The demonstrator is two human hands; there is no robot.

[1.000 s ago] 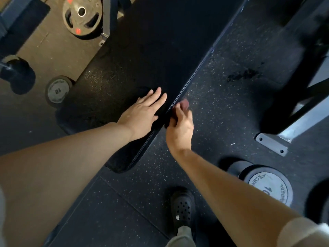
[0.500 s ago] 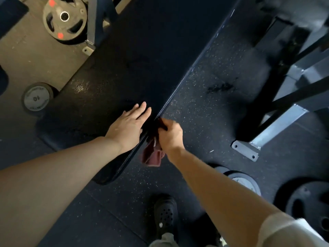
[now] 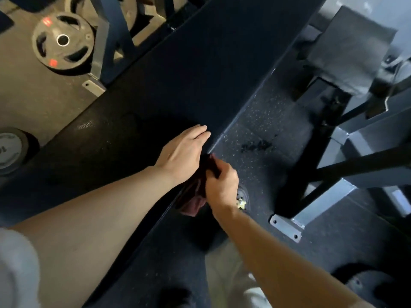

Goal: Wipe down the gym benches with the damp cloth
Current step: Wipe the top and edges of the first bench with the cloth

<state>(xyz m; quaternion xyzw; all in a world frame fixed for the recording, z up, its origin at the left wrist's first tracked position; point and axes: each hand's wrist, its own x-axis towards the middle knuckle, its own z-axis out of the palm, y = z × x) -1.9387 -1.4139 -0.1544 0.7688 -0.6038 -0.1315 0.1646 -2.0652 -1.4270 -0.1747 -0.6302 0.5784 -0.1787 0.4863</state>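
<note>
Maroon cloth under right-hand fingers

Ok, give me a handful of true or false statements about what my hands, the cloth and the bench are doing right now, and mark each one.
1. The left hand lies flat on the bench pad with its fingers straight. True.
2. The right hand holds nothing. False: it grips the dark red cloth at the bench's side edge.
3. The cloth is spread out across the top of the pad. False: it is bunched at the edge and hangs down beside it.
4. A weight plate with red marks lies on the floor beyond the bench, on the left. True.
5. Both hands are close together at the same edge of the bench. True.
</note>
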